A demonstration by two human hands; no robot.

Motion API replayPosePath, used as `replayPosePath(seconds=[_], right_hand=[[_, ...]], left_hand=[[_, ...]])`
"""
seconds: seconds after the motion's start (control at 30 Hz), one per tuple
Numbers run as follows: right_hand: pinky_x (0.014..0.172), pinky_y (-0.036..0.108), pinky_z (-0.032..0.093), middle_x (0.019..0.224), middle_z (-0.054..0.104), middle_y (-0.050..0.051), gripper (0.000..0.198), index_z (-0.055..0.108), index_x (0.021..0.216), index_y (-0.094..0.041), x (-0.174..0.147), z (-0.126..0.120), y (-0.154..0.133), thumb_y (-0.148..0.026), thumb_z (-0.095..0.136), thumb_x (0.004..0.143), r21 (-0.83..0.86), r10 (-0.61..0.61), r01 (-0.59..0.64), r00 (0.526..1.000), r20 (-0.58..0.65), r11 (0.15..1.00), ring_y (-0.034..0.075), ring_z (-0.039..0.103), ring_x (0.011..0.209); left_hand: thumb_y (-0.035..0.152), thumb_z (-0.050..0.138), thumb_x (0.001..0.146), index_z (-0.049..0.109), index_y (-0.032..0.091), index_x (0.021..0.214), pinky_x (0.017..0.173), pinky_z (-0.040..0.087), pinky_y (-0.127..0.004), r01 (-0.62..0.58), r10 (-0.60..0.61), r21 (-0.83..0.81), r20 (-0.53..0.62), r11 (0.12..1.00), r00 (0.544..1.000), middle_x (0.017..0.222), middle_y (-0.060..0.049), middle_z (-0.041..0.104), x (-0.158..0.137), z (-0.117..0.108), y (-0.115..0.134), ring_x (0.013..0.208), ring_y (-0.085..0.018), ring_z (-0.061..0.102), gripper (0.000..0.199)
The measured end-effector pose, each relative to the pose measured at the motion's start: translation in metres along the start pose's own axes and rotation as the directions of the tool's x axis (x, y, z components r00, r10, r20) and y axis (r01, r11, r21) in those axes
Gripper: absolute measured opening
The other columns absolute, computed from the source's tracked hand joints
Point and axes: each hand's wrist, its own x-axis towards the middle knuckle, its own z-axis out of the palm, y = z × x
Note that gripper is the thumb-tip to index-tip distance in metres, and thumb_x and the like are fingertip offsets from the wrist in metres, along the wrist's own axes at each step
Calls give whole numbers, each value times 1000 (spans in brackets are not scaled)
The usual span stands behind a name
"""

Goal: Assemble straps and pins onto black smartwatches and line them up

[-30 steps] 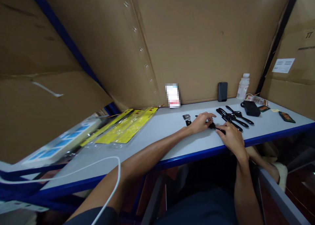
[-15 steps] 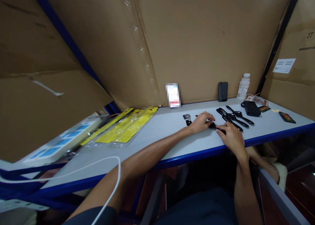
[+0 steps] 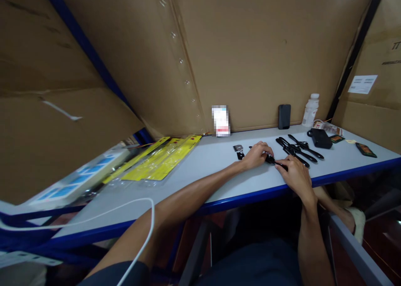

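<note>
A black two-handled tool that looks like a spokeshave (image 3: pixel 270 159) lies low over the table in front of me. My left hand (image 3: pixel 257 154) is closed around its left part, fingers curled at the middle; one handle tip pokes out beyond the hand. My right hand (image 3: pixel 296 173) grips the right handle. What the left fingertips touch is too small to make out. Left of that hand lie a flat metal blade (image 3: pixel 238 148) and a small black piece (image 3: pixel 240 155). Several more black spokeshaves (image 3: pixel 302 150) rest just behind my right hand.
Yellow-backed clear packages (image 3: pixel 173 160) and a white box with blue labels (image 3: pixel 81 179) lie at the left. Along the back stand a lit screen (image 3: pixel 221 121), a dark phone-like object (image 3: pixel 284 117) and a bottle (image 3: pixel 310 110). A black case (image 3: pixel 321 138) sits right. A white cable (image 3: pixel 150 219) crosses my left arm.
The left fingers have shifted slightly on the spokeshave, showing more of its middle. My right hand keeps its grip, and the other things stay in place.
</note>
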Motion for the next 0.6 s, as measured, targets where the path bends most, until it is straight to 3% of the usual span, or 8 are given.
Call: replayPosePath(seconds=[0.13,0.23,0.3,0.47,0.6], right_hand=[[85,31,45,107,70,6,27,78,116,-27,0,0,-1,-33,59,99,-8,5,-5,1000,0,1000,21,63,104],[86,31,45,106,70,6,27,78,116,-27,0,0,0,-33,58,99,-9,0,0,1000,3,1000,22,63,104],[86,31,45,106,70,6,28,78,117,-27,1,0,0,-34,58,99,-6,2,-2,1000,4,1000,22,63,104],[87,31,44,107,69,6,29,77,119,-26,1,-1,0,-34,57,99,14,10,-10,1000,26,1000,22,63,104],[87,31,44,108,69,6,29,78,117,-27,1,-2,-1,-34,57,98,14,29,-29,999,29,999,22,63,105]], left_hand=[[4,49,79,73,18,78,99,48,-36,-12,12,-35,4,999,1000,94,-5,70,0,-2,2,98,-21,62,27],[15,60,83,73,18,92,94,51,-36,33,-34,-52,-29,998,999,94,-5,70,-1,-2,3,95,-21,63,17],[12,59,81,73,17,97,92,52,-35,51,-52,-40,-25,998,998,94,-5,71,0,-1,2,94,-20,63,22],[-1,46,74,76,17,80,94,51,-32,8,-5,-102,29,995,1000,91,-5,71,0,1,-3,92,-18,65,35],[10,52,86,76,16,97,91,53,-32,59,-60,-139,-3,988,998,100,-7,74,-1,2,-2,96,-19,66,27]])
